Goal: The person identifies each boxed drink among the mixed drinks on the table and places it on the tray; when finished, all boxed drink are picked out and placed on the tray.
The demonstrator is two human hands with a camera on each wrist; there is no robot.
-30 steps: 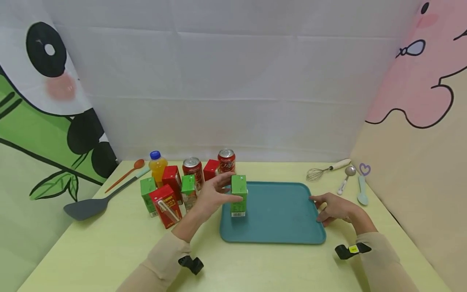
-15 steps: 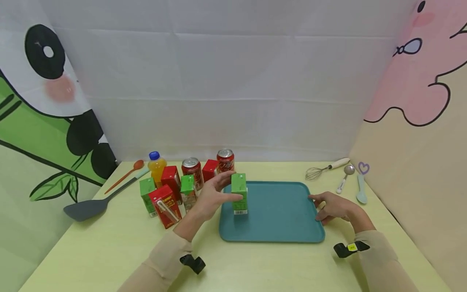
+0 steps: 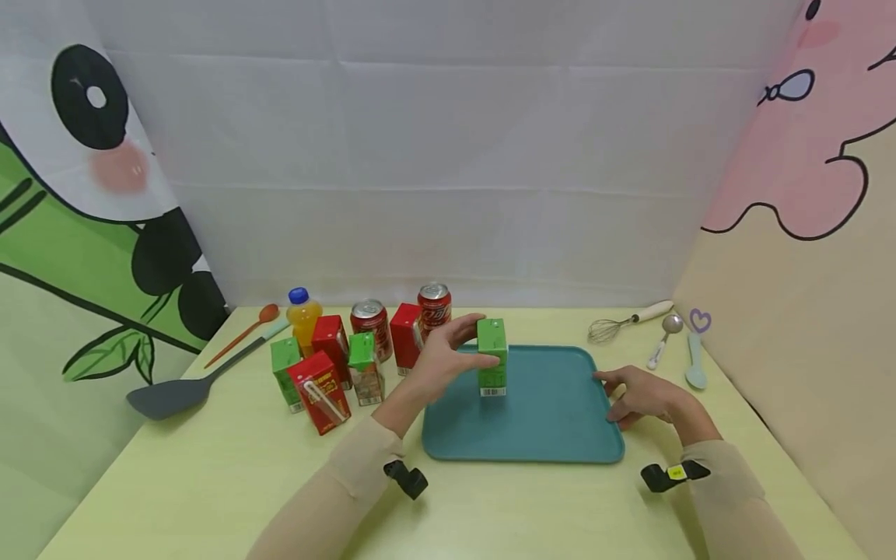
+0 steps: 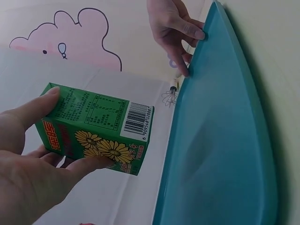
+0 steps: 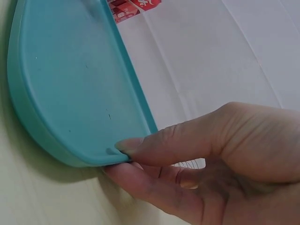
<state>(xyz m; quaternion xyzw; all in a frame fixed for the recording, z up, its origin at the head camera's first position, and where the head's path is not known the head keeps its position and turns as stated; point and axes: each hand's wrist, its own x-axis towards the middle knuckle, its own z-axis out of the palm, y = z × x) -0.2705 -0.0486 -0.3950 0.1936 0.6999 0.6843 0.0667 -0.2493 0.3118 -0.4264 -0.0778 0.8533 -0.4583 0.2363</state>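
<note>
Now the green carton [image 4: 96, 124] is near the centre of the head view, raised clear of the teal tray [image 3: 539, 412], with its shadow on the tray's surface. My left hand [image 3: 444, 362] is clamped on it, thumb on one side and fingers on the other. Compared with half a second ago, carton and hand sit farther right and a little higher in the frame, and the red carton [image 3: 406, 334] behind my wrist, mostly covered then, shows nearly whole. My right hand [image 3: 644, 394] has not moved: it pinches the tray's right rim, thumb above and a finger below.

Some of my left fingers are hidden behind the carton, and my thumb covers part of its face in the head view. The left wrist view cuts that hand off at the left edge. In the right wrist view, the tray runs out at the top, a red printed thing [image 5: 133, 7] is cropped there, and my fingers hide most of the whisk [image 5: 191, 164].
</note>
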